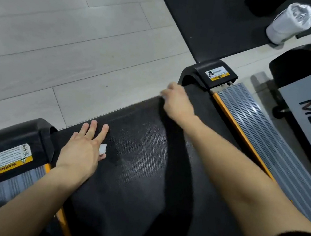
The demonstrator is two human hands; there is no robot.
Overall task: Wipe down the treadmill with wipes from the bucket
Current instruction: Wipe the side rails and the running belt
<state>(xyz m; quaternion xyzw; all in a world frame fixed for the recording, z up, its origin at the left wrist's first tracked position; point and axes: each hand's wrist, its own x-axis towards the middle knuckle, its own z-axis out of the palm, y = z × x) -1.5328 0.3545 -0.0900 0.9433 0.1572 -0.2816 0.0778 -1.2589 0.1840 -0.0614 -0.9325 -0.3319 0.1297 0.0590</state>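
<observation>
White bucket (278, 31): wipes (300, 12) inside | left hand (84, 148), right hand (175, 100) on belt (142, 176)

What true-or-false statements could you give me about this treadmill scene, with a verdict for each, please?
1. The left hand lies with straight fingers on the belt. True.
2. The bucket stands on the belt. False: it stands on the floor beyond the treadmill's end.
3. The right hand is at the belt's far edge. True.
4. The warning label has a blue band. False: its band is yellow.
</observation>
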